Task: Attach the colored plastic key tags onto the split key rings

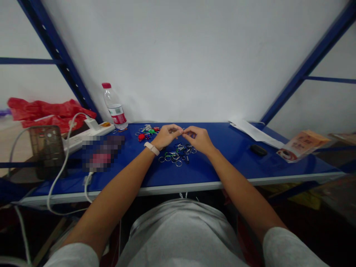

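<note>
My left hand [167, 135] and my right hand [198, 138] meet fingertip to fingertip above the blue table, both closed in a pinch. Whatever lies between the fingertips is too small to make out. Just below them is a loose pile of key rings [178, 152] with dark, blue and green parts. Left of my left hand, a second pile of keychains [147, 131] shows red, green and silver pieces, partly hidden by that hand. A pale band circles my left wrist.
A water bottle [115, 107] with a red cap stands at the back left, near a white power strip [86, 138]. A blurred-out phone-like item [104, 154] with a cable lies in front. Rightward are white papers [254, 132], a black oval object [258, 150] and an orange-white packet [302, 146].
</note>
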Demonstrator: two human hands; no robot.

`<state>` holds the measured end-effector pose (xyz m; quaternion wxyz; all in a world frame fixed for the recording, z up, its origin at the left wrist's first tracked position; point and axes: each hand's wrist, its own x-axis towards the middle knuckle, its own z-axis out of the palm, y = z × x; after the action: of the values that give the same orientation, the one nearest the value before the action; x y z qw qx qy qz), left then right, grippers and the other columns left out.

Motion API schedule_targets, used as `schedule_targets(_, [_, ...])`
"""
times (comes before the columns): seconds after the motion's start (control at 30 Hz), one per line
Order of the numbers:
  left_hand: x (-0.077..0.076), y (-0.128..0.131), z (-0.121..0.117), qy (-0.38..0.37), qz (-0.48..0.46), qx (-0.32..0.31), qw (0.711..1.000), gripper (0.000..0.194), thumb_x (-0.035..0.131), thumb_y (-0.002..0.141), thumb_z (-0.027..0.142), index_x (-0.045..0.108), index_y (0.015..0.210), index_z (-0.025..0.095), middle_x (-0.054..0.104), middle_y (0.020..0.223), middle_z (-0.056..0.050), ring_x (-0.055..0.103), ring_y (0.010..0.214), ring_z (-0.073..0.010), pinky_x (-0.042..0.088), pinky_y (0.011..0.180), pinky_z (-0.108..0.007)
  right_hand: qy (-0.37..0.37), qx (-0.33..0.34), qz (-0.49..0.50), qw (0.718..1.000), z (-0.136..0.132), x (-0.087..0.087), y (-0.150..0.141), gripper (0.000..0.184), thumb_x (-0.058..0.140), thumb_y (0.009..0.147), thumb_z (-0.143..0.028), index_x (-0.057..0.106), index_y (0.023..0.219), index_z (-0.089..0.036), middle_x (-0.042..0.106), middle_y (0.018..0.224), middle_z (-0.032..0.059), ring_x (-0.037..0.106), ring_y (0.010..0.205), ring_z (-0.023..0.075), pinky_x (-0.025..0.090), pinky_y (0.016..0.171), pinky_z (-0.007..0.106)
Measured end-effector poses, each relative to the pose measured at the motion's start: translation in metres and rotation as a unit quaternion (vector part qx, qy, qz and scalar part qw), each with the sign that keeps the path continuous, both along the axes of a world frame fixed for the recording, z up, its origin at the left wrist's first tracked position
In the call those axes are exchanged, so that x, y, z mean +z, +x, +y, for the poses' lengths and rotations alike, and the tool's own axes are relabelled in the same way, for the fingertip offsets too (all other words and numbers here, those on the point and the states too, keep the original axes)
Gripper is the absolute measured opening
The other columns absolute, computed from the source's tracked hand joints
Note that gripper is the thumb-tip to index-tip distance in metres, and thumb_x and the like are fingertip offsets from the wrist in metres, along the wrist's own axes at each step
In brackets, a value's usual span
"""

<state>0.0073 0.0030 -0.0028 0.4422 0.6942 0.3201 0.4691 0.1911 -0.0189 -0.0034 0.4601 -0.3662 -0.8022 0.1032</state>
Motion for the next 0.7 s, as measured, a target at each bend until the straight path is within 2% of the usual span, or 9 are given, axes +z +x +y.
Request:
schedule_targets(0.13, [0.003, -0.001, -0.001, -0.012, -0.013, -0.01, 1.0, 0.036, 0.074, 0.074, 0.044, 0.065, 0.085, 0.012, 0.065, 0.087, -0.006, 0.058, 0.077, -0.0138, 0.05, 0.069, -0.028, -0.044, -0.006, 0.083, 0.996, -0.001, 0.0, -0.001, 0.019, 0.065, 0.086, -0.037, 0.063, 0.085, -0.018, 0.067, 0.075, 0.0026, 0.058, 0.063, 0.0139, 0.046, 0.062, 0.027])
schedule_targets(0.27, [0.005, -0.002, -0.003, -0.019, -0.004, -0.063, 0.998, 0.037, 0.073, 0.075, 0.047, 0.062, 0.086, 0.013, 0.063, 0.088, -0.005, 0.058, 0.08, -0.0139, 0.05, 0.07, -0.027, -0.113, 0.023, 0.158, 0.981, 0.006, -0.004, 0.0, 0.029, 0.061, 0.087, -0.045, 0.059, 0.097, -0.018, 0.067, 0.083, 0.0041, 0.06, 0.063, 0.0138, 0.049, 0.061, 0.028])
schedule_targets(0.4, [0.005, -0.004, -0.004, -0.03, 0.005, -0.111, 0.993, 0.036, 0.071, 0.079, 0.047, 0.059, 0.088, 0.014, 0.06, 0.082, -0.002, 0.058, 0.077, -0.0132, 0.049, 0.069, -0.027, -0.174, 0.082, 0.127, 0.973, 0.01, -0.005, 0.003, 0.039, 0.06, 0.086, -0.052, 0.061, 0.103, -0.017, 0.066, 0.083, 0.0031, 0.058, 0.059, 0.0121, 0.046, 0.057, 0.027])
schedule_targets(0.57, [0.007, -0.007, -0.005, -0.052, 0.016, -0.142, 0.988, 0.033, 0.067, 0.084, 0.045, 0.057, 0.092, 0.015, 0.06, 0.08, -0.002, 0.059, 0.075, -0.0121, 0.049, 0.069, -0.025, -0.177, 0.109, 0.13, 0.969, 0.006, 0.001, 0.003, 0.04, 0.063, 0.083, -0.057, 0.061, 0.09, -0.018, 0.063, 0.075, 0.0002, 0.052, 0.055, 0.0103, 0.041, 0.051, 0.024])
schedule_targets(0.7, [0.008, -0.007, -0.006, -0.086, -0.019, -0.171, 0.981, 0.035, 0.069, 0.083, 0.045, 0.055, 0.093, 0.015, 0.062, 0.087, -0.003, 0.059, 0.072, -0.0104, 0.05, 0.067, -0.025, -0.196, 0.141, 0.141, 0.96, 0.001, 0.007, 0.004, 0.039, 0.064, 0.083, -0.057, 0.058, 0.087, -0.019, 0.063, 0.075, 0.0, 0.049, 0.055, 0.0095, 0.039, 0.051, 0.024])
